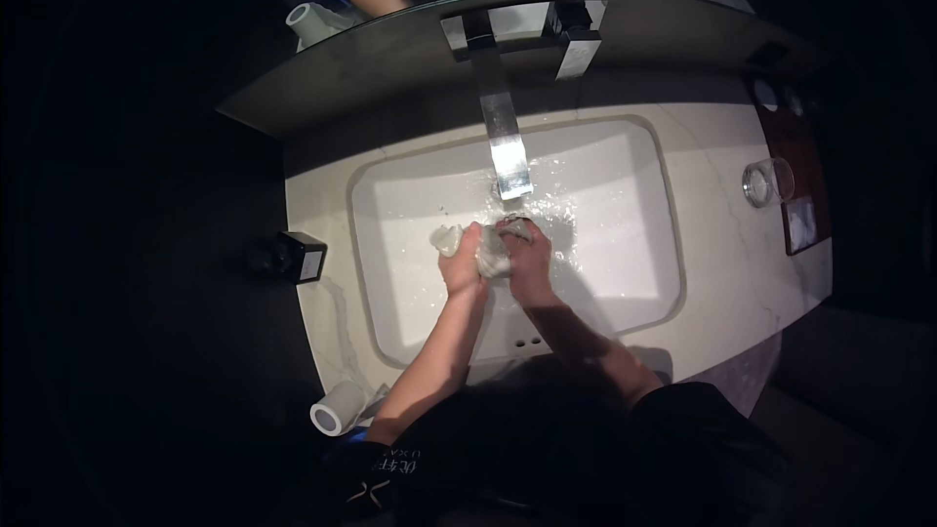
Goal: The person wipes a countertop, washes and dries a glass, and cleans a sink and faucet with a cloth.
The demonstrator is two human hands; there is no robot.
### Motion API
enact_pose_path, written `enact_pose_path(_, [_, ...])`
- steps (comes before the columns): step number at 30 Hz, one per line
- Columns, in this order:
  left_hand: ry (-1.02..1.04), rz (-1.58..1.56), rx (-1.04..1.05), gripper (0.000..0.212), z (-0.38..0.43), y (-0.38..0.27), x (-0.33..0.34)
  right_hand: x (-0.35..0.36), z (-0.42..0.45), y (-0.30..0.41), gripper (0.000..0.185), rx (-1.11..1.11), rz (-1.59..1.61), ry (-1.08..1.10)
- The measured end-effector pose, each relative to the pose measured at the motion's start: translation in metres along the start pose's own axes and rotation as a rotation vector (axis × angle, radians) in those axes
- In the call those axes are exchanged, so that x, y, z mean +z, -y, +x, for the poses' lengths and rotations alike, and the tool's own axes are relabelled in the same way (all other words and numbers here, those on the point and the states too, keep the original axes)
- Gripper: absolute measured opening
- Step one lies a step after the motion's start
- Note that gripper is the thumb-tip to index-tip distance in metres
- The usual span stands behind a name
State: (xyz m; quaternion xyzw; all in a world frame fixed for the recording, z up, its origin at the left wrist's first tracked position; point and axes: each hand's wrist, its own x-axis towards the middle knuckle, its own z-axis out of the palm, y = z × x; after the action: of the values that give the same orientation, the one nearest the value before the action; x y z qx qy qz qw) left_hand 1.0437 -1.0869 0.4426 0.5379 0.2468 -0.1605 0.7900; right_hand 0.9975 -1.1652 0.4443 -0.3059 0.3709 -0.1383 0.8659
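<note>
Both hands are over the white sink basin (410, 293), in front of the spout of a chrome wall faucet (508, 150), with water splashing around them. A wet, light grey cloth (494, 252) is bunched between my left hand (461, 267) and my right hand (532, 263). My left hand grips its left part, and one end sticks out past the fingers on the left. The fingers of my right hand are curled around the other end, close below the spout.
Left of the basin stands a black bottle (301, 258) with a label. A white paper roll (338, 410) lies at the counter's near left corner. A glass (759, 183) stands on the right, beside a dark red tray (801, 154). Behind the faucet runs a mirror (351, 66).
</note>
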Motion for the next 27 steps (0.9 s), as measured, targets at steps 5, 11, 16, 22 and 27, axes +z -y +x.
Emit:
enact_pose_path(5, [0.095, -0.1, -0.492, 0.029, 0.02, 0.032, -0.023, -0.002, -0.02, 0.0, 0.015, -0.714, -0.957, 0.065])
enact_pose_path(11, [0.531, 0.113, -0.734, 0.045, 0.042, 0.045, -0.044, -0.014, -0.032, 0.005, 0.018, -1.041, -1.072, 0.414])
enact_pose_path(16, [0.407, 0.453, -0.835, 0.053, 0.011, -0.01, 0.009, -0.025, -0.03, 0.009, 0.016, -1.155, -1.203, 0.693])
enact_pose_path(22, [0.379, 0.694, -0.811, 0.041, 0.017, -0.009, 0.007, -0.031, -0.029, -0.001, 0.017, -1.321, -1.15, 1.058])
enact_pose_path(27, [0.513, 0.608, -0.894, 0.028, 0.018, -0.001, -0.003, -0.021, -0.023, 0.018, 0.013, -1.448, -1.083, 1.079])
